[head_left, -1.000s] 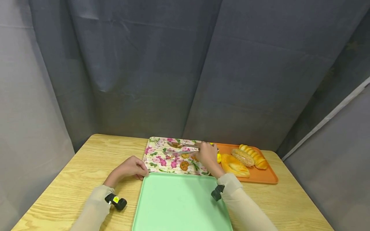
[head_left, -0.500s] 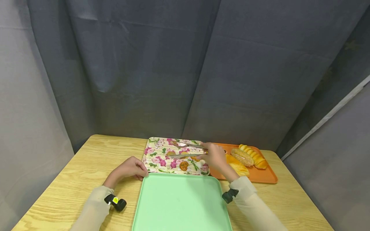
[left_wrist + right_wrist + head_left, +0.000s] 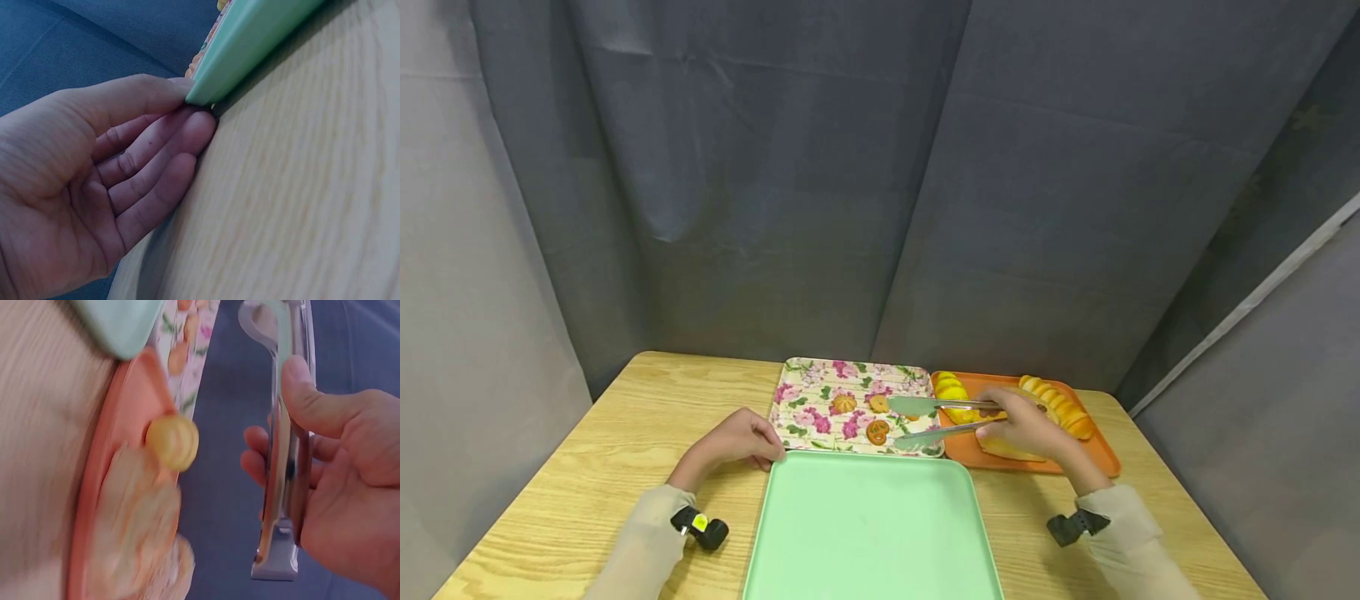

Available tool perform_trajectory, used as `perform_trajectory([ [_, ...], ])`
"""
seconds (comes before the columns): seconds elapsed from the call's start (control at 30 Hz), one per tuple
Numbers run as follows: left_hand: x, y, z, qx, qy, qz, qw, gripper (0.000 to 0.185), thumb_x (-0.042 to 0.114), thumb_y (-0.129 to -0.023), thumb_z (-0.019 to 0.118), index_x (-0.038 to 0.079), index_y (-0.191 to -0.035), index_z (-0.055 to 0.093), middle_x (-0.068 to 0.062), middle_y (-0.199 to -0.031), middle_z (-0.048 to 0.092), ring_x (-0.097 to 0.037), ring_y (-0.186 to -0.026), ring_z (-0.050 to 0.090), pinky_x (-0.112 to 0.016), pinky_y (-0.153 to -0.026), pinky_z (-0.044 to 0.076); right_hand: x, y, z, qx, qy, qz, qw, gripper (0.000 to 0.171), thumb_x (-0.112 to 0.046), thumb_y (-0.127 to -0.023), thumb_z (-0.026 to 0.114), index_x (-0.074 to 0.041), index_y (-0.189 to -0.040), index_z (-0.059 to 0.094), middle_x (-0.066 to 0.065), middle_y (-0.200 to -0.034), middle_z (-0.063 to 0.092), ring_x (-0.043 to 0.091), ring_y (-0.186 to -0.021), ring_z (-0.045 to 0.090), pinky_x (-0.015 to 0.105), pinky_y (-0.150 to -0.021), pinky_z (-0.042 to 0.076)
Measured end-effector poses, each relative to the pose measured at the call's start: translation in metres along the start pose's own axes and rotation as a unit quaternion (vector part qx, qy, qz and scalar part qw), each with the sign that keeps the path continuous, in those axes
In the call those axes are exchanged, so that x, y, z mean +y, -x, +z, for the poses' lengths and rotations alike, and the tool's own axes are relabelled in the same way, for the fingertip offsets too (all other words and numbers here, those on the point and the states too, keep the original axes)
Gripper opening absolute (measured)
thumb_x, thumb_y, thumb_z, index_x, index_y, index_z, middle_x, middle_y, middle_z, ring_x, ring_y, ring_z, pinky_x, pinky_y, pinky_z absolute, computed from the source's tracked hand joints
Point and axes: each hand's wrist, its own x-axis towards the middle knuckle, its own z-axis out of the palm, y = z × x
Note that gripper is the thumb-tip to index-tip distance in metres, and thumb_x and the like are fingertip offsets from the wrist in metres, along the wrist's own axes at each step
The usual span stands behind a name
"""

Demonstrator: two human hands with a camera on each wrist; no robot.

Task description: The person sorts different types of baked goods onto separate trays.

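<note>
At centre right of the head view, the right hand (image 3: 1026, 427) grips metal tongs (image 3: 940, 421), whose open tips hang over the seam between the floral tray (image 3: 820, 392) and the orange tray (image 3: 1097, 458). At lower left, the left hand (image 3: 736, 440) rests on the table (image 3: 625, 417), fingers relaxed, touching the corner of the green tray (image 3: 865, 533).

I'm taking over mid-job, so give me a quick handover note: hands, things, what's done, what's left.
Left hand: fingertips touch the far-left corner of the green tray.
Right hand: grips metal tongs, tips apart and holding nothing, over the floral tray's right edge.
Small cookies lie on the floral tray; breads on the orange tray.
Done: nothing on the green tray.
Left: probably all the moving.
</note>
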Motion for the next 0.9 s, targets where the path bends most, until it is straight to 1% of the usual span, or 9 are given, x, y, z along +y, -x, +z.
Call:
perform_trajectory([
  [0.1,0.000,0.000,0.000,0.000,-0.003,-0.001,1.0000,0.014,0.014,-0.086,0.081,0.001,-0.088,0.079,-0.006,-0.080,0.075,-0.015,-0.063,0.070,-0.033,-0.064,0.061,0.015,0.017,-0.007,-0.010,-0.018,-0.009,1.000,0.041,-0.013,-0.092,0.074,0.006,-0.125,0.060,0.020,-0.116,0.068,0.044,-0.111,0.065,0.050,-0.091,0.057],
  [0.2,0.000,0.000,0.000,0.001,-0.004,-0.002,1.0000,0.014,0.014,-0.086,0.081,0.001,-0.089,0.079,-0.006,-0.081,0.075,-0.015,-0.064,0.070,-0.033,-0.064,0.061,0.031,0.032,-0.014,-0.025,-0.042,-0.011,0.999,0.044,-0.014,-0.092,0.074,0.008,-0.127,0.059,0.024,-0.119,0.066,0.044,-0.110,0.065,0.044,-0.090,0.058],
  [0.33,0.000,0.000,0.000,0.004,-0.005,-0.006,1.0000,0.014,0.014,-0.086,0.081,0.001,-0.088,0.078,-0.006,-0.081,0.075,-0.014,-0.063,0.069,-0.033,-0.064,0.061,0.049,0.050,-0.023,-0.048,-0.076,-0.004,0.996,0.046,-0.014,-0.092,0.075,0.009,-0.128,0.058,0.029,-0.122,0.064,0.039,-0.111,0.066,0.032,-0.088,0.058],
  [0.4,0.000,0.000,0.000,0.005,-0.006,-0.008,0.9999,0.014,0.014,-0.086,0.081,0.001,-0.089,0.078,-0.006,-0.081,0.075,-0.014,-0.063,0.069,-0.033,-0.064,0.061,0.057,0.059,-0.028,-0.059,-0.086,-0.001,0.995,0.048,-0.015,-0.092,0.075,0.010,-0.129,0.057,0.031,-0.125,0.063,0.037,-0.113,0.067,0.032,-0.090,0.058],
  [0.47,0.000,0.000,0.000,0.006,-0.008,-0.009,0.9999,0.014,0.015,-0.086,0.081,0.001,-0.088,0.078,-0.005,-0.080,0.075,-0.014,-0.063,0.069,-0.033,-0.064,0.061,0.065,0.066,-0.033,-0.073,-0.105,0.003,0.992,0.050,-0.014,-0.092,0.075,0.012,-0.130,0.055,0.035,-0.129,0.060,0.032,-0.115,0.068,0.032,-0.091,0.058],
  [0.6,0.000,0.000,0.001,0.006,-0.006,-0.010,0.9999,0.014,0.015,-0.086,0.081,0.001,-0.088,0.079,-0.005,-0.080,0.075,-0.014,-0.063,0.069,-0.033,-0.064,0.061,0.083,0.077,-0.039,-0.103,-0.139,0.019,0.985,0.051,-0.013,-0.092,0.074,0.013,-0.131,0.054,0.039,-0.132,0.057,0.012,-0.115,0.068,0.026,-0.089,0.058],
  [0.7,0.000,0.000,0.001,0.005,-0.004,-0.009,0.9999,0.014,0.015,-0.086,0.081,0.001,-0.089,0.079,-0.005,-0.080,0.075,-0.014,-0.063,0.069,-0.033,-0.064,0.061,0.095,0.083,-0.041,-0.118,-0.144,0.022,0.982,0.050,-0.011,-0.091,0.075,0.013,-0.130,0.055,0.037,-0.130,0.059,0.002,-0.112,0.066,0.024,-0.087,0.057],
  [0.83,0.000,0.000,0.000,0.002,-0.003,-0.006,1.0000,0.014,0.015,-0.086,0.081,0.001,-0.089,0.078,-0.006,-0.080,0.075,-0.015,-0.064,0.070,-0.033,-0.064,0.061,0.106,0.090,-0.040,-0.121,-0.138,0.021,0.983,0.048,-0.010,-0.087,0.078,0.012,-0.126,0.060,0.031,-0.123,0.065,0.001,-0.107,0.065,0.024,-0.087,0.054],
  [0.9,0.000,0.000,0.000,0.001,-0.004,-0.004,1.0000,0.014,0.015,-0.086,0.081,0.001,-0.089,0.078,-0.006,-0.080,0.075,-0.015,-0.064,0.070,-0.033,-0.064,0.061,0.111,0.093,-0.039,-0.125,-0.150,0.026,0.980,0.047,-0.009,-0.086,0.079,0.011,-0.125,0.061,0.027,-0.120,0.067,0.004,-0.103,0.065,0.023,-0.085,0.053],
])
